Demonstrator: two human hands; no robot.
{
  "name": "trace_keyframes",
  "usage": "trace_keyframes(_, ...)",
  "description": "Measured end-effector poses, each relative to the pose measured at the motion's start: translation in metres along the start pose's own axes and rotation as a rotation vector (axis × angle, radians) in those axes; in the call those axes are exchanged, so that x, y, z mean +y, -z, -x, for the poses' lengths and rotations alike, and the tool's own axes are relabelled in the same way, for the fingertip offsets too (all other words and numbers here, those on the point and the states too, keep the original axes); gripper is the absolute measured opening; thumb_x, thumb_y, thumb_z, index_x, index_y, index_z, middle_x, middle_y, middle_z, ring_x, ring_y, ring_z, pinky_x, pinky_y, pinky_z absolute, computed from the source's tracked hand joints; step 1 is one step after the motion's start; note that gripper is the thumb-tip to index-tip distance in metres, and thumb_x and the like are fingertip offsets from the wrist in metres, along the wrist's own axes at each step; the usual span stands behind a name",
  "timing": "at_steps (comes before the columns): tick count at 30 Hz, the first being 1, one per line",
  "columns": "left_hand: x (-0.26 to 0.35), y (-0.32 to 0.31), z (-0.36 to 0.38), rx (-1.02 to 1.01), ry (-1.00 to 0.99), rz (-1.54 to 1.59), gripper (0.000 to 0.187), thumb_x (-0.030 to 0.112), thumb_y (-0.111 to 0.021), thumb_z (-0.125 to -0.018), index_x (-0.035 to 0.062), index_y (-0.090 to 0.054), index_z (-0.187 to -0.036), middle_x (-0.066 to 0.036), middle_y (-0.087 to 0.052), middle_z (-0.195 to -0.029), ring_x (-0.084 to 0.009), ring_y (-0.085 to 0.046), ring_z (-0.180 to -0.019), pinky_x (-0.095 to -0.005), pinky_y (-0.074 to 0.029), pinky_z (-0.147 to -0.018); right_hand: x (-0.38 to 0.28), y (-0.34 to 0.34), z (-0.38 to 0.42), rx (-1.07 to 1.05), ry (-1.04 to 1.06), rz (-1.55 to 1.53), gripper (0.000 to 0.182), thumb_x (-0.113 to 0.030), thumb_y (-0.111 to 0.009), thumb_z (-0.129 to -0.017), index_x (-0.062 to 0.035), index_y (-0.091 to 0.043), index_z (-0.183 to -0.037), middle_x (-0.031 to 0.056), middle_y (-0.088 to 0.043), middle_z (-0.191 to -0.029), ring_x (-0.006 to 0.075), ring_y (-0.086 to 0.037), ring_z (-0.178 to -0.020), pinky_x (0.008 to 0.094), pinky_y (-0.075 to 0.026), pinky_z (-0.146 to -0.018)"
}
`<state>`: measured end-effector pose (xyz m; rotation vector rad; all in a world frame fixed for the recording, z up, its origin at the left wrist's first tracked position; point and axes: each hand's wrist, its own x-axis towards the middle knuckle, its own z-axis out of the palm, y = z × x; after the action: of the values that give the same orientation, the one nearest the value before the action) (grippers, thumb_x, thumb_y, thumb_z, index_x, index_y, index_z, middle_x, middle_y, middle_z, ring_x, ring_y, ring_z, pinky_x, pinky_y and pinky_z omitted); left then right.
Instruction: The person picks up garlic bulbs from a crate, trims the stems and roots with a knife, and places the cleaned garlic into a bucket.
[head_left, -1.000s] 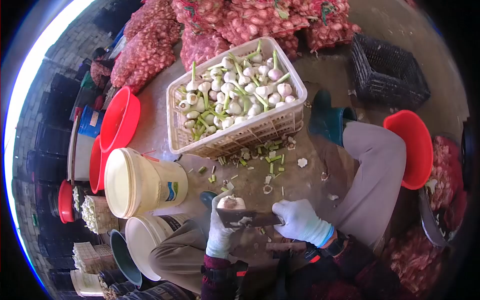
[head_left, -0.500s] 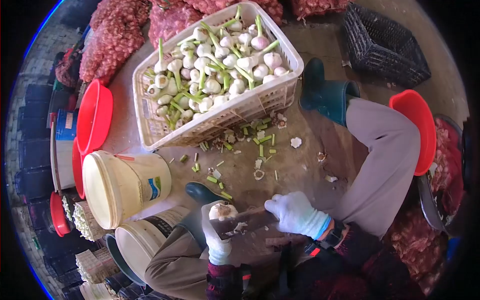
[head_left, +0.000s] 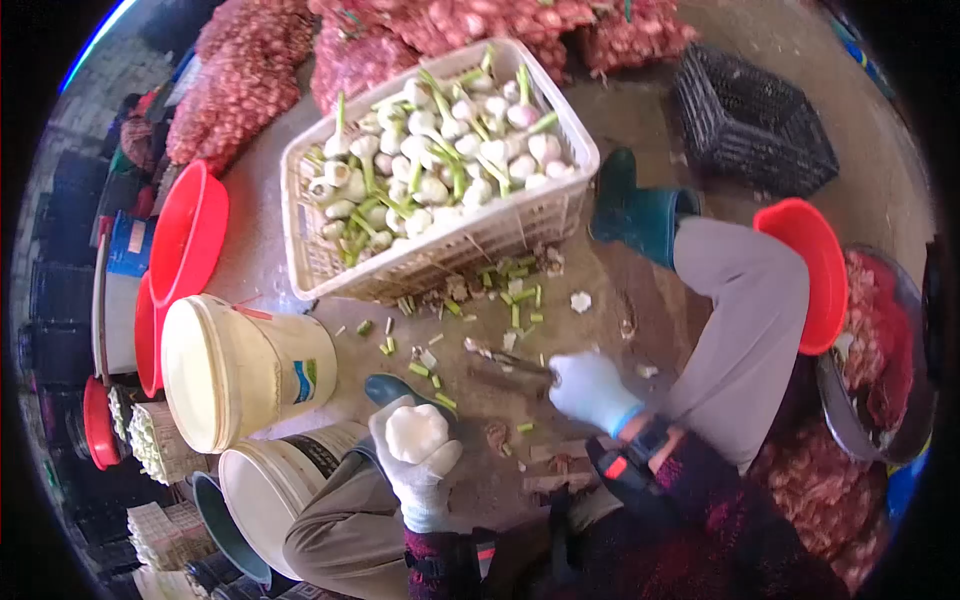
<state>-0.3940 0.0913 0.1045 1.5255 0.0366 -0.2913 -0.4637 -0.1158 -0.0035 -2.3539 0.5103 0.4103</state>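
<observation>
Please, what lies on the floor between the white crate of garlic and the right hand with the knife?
In the head view, cut green stem pieces and root scraps lie scattered on the ground between the white crate and the right hand.

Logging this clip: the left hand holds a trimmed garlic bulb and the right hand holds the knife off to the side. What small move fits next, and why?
Probably dropping the garlic bulb into the near white bucket: the left hand holds it cleanly trimmed just beside that bucket's rim, while the right hand keeps the knife clear of it.
</observation>
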Motion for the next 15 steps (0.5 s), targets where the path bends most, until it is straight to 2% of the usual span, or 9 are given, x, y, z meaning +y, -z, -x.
trace_keyframes(1,-0.006,0.005,-0.004,-0.044,0.026,0.0,0.075,-0.003,-0.075,-0.056,0.0007,-0.046,-0.125,-0.006,-0.057,-0.1,-0.0159,-0.058,-0.091,-0.0296,-0.049,-0.083,-0.002,-0.002,0.006,-0.01,0.013,-0.01,0.023,-0.02,-0.055,-0.074,-0.0069,-0.068,-0.088,0.0212,-0.068,-0.084,0.0392,-0.066,-0.082,0.0489,-0.052,-0.075)
trace_keyframes(3,-0.001,-0.002,-0.005,-0.035,0.016,-0.081,0.071,-0.004,-0.069,-0.058,0.0017,-0.047,-0.126,-0.006,-0.057,-0.103,-0.0157,-0.058,-0.089,-0.027,-0.049,-0.083,-0.012,-0.004,0.019,-0.022,-0.005,-0.109,0.025,-0.02,-0.056,-0.074,-0.0042,-0.067,-0.09,0.0222,-0.067,-0.083,0.0396,-0.066,-0.081,0.0479,-0.052,-0.074)
trace_keyframes(5,-0.012,-0.005,-0.008,0.028,0.046,0.035,0.074,0.0,-0.073,-0.06,0.0004,-0.045,-0.129,-0.007,-0.058,-0.103,-0.017,-0.058,-0.093,-0.029,-0.048,-0.085,-0.024,-0.015,0.027,0.01,-0.104,-0.537,0.025,-0.02,-0.059,-0.075,-0.0009,-0.065,-0.09,0.0235,-0.066,-0.081,0.0404,-0.064,-0.077,0.0441,-0.051,-0.071)
trace_keyframes(7,-0.027,-0.004,-0.014,0.078,0.083,0.149,0.078,0.005,-0.077,-0.063,-0.0008,-0.042,-0.133,-0.008,-0.059,-0.103,-0.0184,-0.058,-0.096,-0.031,-0.048,-0.087,-0.03,-0.04,0.03,0.041,-0.122,-0.769,0.025,-0.019,-0.06,-0.076,0.0015,-0.064,-0.089,0.0244,-0.064,-0.077,0.0389,-0.063,-0.07,0.0405,-0.049,-0.067)
trace_keyframes(8,-0.036,-0.004,-0.017,0.017,0.081,0.283,0.075,0.008,-0.076,-0.064,-0.0001,-0.043,-0.131,-0.009,-0.058,-0.105,-0.0199,-0.058,-0.097,-0.0316,-0.047,-0.088,-0.041,-0.037,0.032,0.098,-0.112,-0.877,0.019,-0.017,-0.062,-0.078,0.0015,-0.061,-0.084,0.02,-0.06,-0.069,0.0314,-0.057,-0.059,0.0372,-0.047,-0.061)
trace_keyframes(9,-0.041,-0.008,-0.021,-0.045,0.081,0.418,0.072,0.011,-0.076,-0.065,0.0006,-0.045,-0.129,-0.009,-0.058,-0.106,-0.0213,-0.058,-0.098,-0.0322,-0.047,-0.089,-0.045,-0.031,0.032,0.168,0.042,-0.87,0.017,-0.012,-0.068,-0.081,0.0005,-0.056,-0.08,-0.0013,-0.054,-0.065,0.0058,-0.048,-0.059,0.0268,-0.042,-0.053)
trace_keyframes(10,-0.046,-0.018,-0.018,-0.002,0.106,0.522,0.066,0.008,-0.068,-0.07,0.0022,-0.044,-0.131,-0.011,-0.054,-0.114,-0.0232,-0.055,-0.107,-0.0338,-0.047,-0.095,-0.048,-0.026,0.031,0.202,0.089,-0.961,0.017,-0.011,-0.068,-0.081,-0.0002,-0.055,-0.078,-0.0014,-0.054,-0.065,0.0057,-0.048,-0.059,0.0273,-0.042,-0.052)
trace_keyframes(13,-0.043,-0.032,-0.016,-0.127,0.314,0.696,0.059,0.009,-0.069,-0.07,0.0033,-0.046,-0.124,-0.011,-0.053,-0.116,-0.0236,-0.055,-0.107,-0.0349,-0.047,-0.095,-0.049,-0.02,0.029,0.199,0.121,-1.148,0.017,-0.012,-0.066,-0.08,-0.0006,-0.054,-0.076,-0.0014,-0.052,-0.064,0.0078,-0.049,-0.058,0.0297,-0.042,-0.051)
trace_keyframes(15,-0.046,-0.039,-0.012,-0.027,0.252,0.709,0.052,0.011,-0.07,-0.071,0.0049,-0.049,-0.117,-0.01,-0.054,-0.112,-0.0245,-0.056,-0.106,-0.0359,-0.047,-0.096,-0.03,-0.043,0.009,-0.368,-0.259,-0.91,0.018,-0.018,-0.064,-0.079,-0.0004,-0.061,-0.08,0.0115,-0.06,-0.062,0.018,-0.061,-0.057,0.0326,-0.048,-0.054)
